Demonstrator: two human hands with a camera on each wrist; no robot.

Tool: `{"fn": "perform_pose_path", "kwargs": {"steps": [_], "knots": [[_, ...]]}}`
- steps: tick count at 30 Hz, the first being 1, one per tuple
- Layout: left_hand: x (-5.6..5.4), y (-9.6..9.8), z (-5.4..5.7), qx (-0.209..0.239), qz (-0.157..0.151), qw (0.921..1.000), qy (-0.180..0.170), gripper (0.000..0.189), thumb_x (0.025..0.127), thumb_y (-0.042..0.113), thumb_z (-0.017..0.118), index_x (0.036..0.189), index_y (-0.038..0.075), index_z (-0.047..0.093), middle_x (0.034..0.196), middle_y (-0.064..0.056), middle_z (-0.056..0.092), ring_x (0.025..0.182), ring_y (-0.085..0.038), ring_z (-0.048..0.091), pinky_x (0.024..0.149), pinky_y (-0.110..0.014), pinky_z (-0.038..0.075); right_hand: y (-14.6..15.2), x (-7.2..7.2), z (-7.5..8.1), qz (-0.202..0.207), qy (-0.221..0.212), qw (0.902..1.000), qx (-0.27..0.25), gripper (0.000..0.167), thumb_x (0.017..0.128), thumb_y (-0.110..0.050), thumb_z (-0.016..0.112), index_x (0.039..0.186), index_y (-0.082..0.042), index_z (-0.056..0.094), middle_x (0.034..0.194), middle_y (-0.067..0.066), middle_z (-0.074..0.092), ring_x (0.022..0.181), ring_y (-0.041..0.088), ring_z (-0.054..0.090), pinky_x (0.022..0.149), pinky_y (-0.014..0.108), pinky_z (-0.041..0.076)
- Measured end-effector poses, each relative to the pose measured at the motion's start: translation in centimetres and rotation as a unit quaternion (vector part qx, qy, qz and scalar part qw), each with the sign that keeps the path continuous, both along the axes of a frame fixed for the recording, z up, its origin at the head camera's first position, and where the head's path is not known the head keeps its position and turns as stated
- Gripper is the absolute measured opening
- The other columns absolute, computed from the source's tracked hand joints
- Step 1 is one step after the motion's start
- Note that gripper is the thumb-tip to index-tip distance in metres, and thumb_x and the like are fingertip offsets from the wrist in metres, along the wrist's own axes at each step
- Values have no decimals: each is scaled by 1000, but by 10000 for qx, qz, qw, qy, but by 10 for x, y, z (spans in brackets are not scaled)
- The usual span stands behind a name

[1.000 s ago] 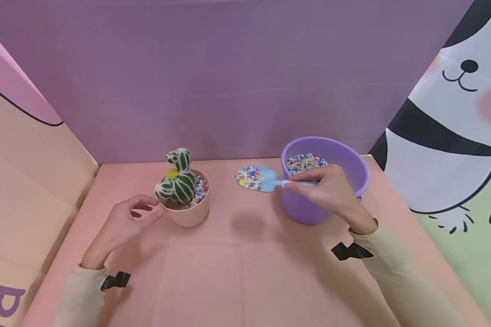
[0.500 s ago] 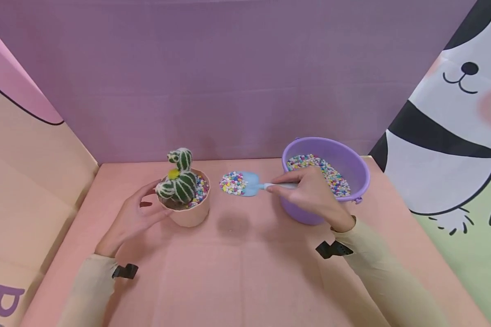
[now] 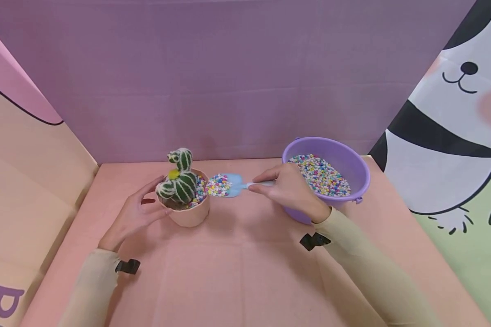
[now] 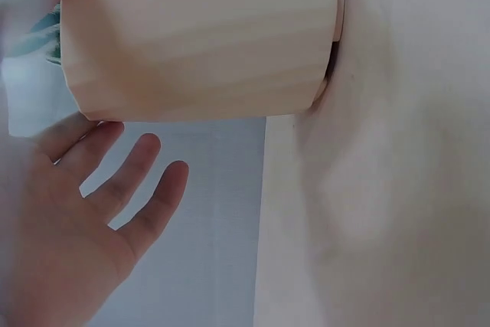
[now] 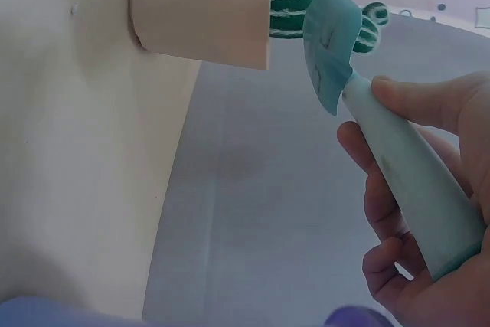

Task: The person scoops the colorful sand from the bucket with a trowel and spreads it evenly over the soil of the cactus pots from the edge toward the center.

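A light peach flowerpot (image 3: 191,216) holds a knitted-looking green cactus (image 3: 184,187) with a yellow flower, and colourful pebbles lie around its base. My left hand (image 3: 135,219) grips the pot's left side near the rim, thumb in front and fingertips behind; its other fingers stay off the wall in the left wrist view. In my right hand (image 3: 288,190) is the handle of a small blue trowel (image 3: 234,185), pinched between thumb and fingers. Multicoloured pebbles (image 3: 218,185) are heaped on the blade. The blade's tip is at the pot's right rim, above the table.
A purple bucket (image 3: 349,163) with more pebbles (image 3: 321,175) inside stands to the right, partly behind my right hand. Pink cloth (image 3: 212,281) covers the table. A purple backdrop (image 3: 245,81) rises behind, and printed panels flank both sides.
My right hand has carried the loaded trowel left from beside the bucket to the pot's rim. The left hand has moved slightly right and closed in on the pot.
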State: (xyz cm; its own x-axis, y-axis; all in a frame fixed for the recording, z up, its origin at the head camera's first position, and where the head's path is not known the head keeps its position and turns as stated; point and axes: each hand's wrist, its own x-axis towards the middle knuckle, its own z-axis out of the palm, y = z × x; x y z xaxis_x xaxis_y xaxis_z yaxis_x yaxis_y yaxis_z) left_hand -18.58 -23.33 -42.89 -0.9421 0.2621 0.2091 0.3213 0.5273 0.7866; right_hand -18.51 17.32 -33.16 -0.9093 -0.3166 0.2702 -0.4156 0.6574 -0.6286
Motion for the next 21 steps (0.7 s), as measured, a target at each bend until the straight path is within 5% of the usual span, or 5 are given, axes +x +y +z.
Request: {"fn": "perform_pose_path", "kwargs": {"steps": [13,21], "knots": [[0,-2,-3,138,-36,9998,-122,87,89,21,86,165,19,43,163,-12,51,140,-33,50,106,-53,51,-24,-20,-2,282,49,9982,533,18,87,-33,88,97,-17,88,95,-3,84,81,10,77,68,29,58],[-4,-4,0,54,35,9999,-124,89,87,22,89,164,18,44,160,-12,55,137,-34,53,107,-54,50,-34,-28,9,428,441,9918,1121,15,86,-32,87,95,-19,89,91,-5,84,76,12,76,64,29,56]]}}
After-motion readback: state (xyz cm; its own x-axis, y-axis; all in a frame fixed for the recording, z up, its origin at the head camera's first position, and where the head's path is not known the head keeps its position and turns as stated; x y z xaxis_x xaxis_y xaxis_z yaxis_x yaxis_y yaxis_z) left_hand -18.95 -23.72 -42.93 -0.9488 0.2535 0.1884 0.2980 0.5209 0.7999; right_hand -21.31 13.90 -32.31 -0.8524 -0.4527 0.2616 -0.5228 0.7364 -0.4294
